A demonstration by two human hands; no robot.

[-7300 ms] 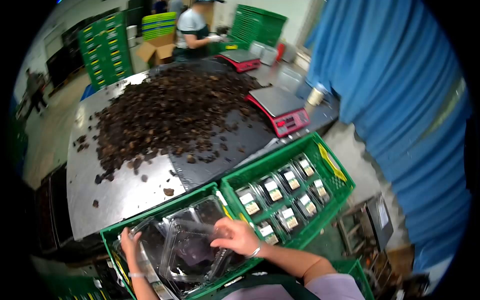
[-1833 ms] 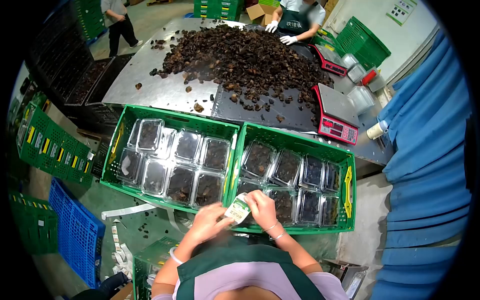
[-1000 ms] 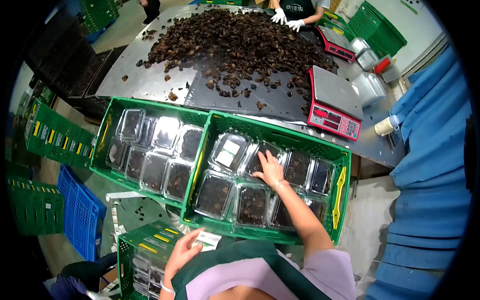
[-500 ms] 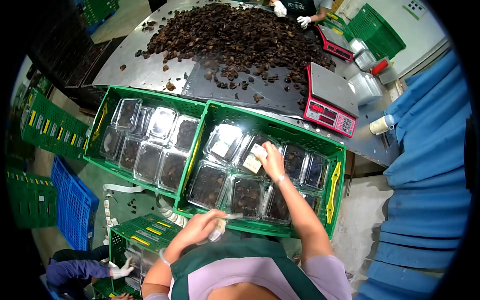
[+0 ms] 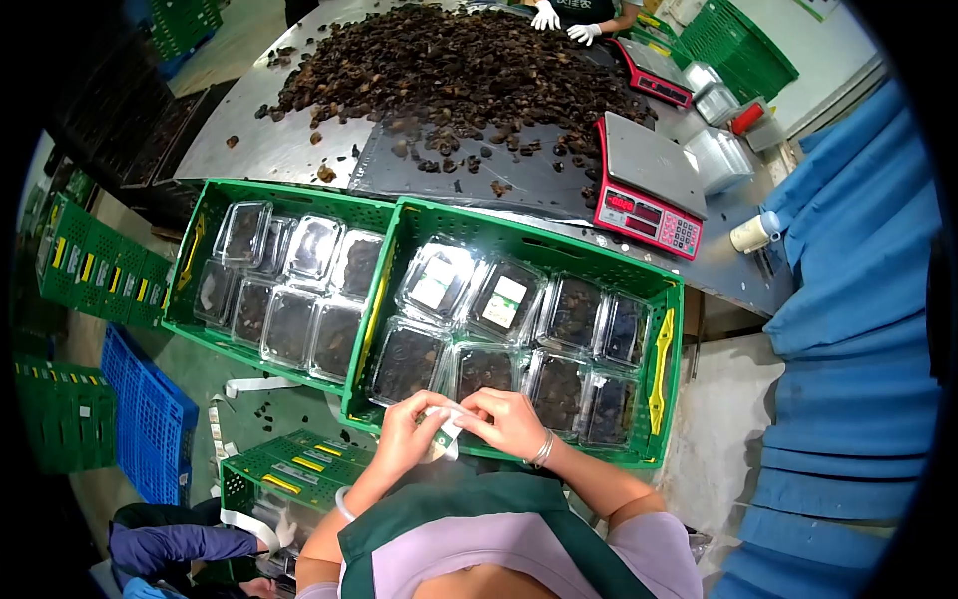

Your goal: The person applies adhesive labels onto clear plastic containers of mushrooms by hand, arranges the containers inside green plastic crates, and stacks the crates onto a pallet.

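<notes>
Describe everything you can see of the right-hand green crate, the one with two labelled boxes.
The right-hand green crate looks plastic: rectangular, open-topped and upright, with perforated walls and a yellow handle at its right end. It sits end to end with another green crate, along the table's near side. Eight clear lidded boxes show inside, in two rows. The left hand and right hand are at its near rim; contact is unclear.

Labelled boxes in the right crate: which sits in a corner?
The left box, in the crate's far left corner; the other labelled box is further right.
</notes>
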